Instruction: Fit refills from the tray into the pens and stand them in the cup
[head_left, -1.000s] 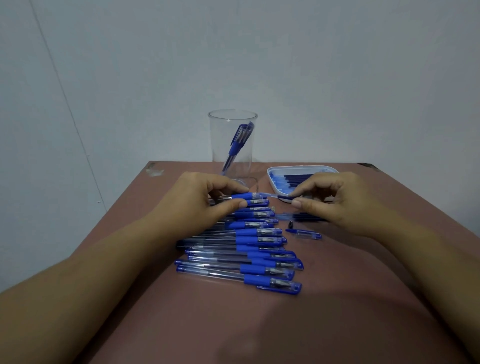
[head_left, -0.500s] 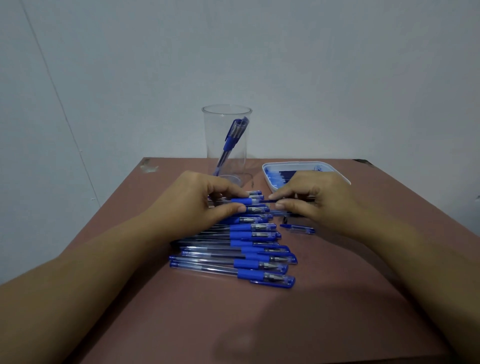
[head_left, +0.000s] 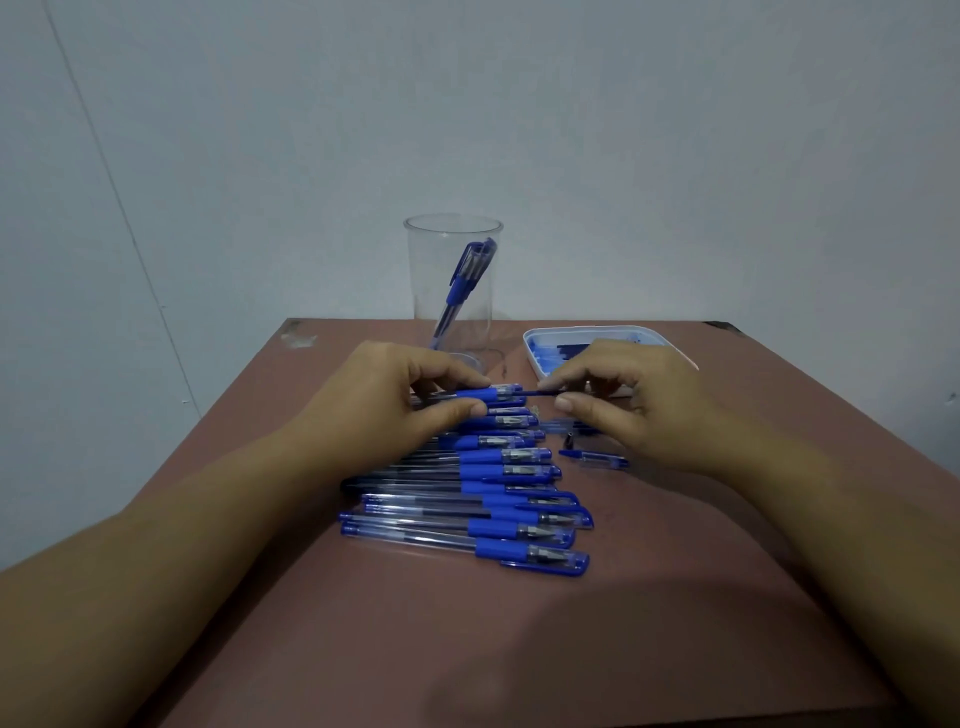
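– Near the far edge of the tabletop, what is held?
– A pen is gripped by the left hand; a refill, pinched by the right hand, is laid crosswise, aimed leftward into its open end.

A reddish-brown table stands against a plain grey wall.
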